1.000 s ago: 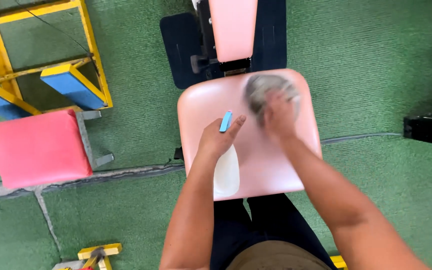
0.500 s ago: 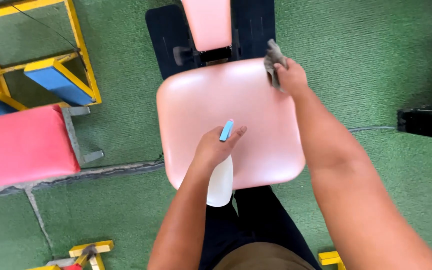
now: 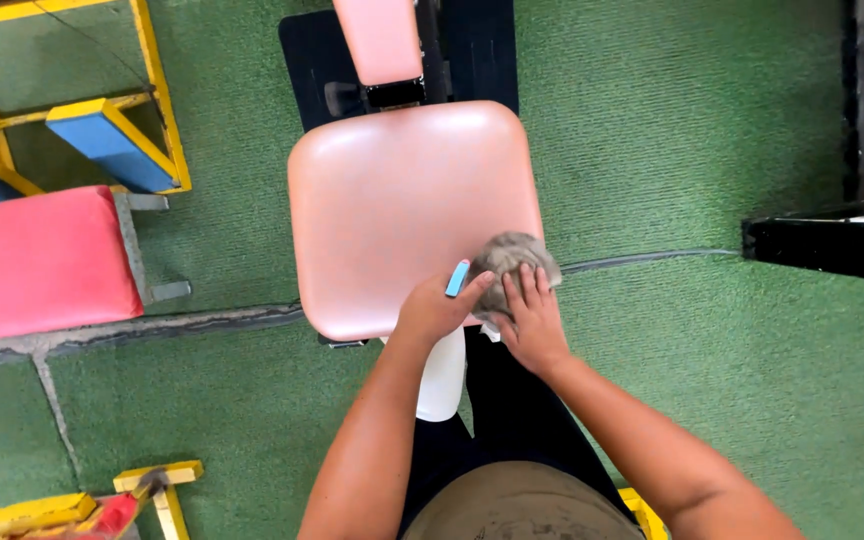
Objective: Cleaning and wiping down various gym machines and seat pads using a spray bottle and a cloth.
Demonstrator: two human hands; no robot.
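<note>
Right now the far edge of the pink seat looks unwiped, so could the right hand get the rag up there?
Probably yes. The right hand presses the grey rag on the near right corner of the pink seat, and the seat's top beyond it is bare. The left hand, holding the spray bottle, sits beside it, not across that path.

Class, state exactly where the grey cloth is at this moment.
In the head view, the grey cloth lies under the right hand on the near right corner of the pink seat pad, beside the left hand holding the spray bottle.
</note>
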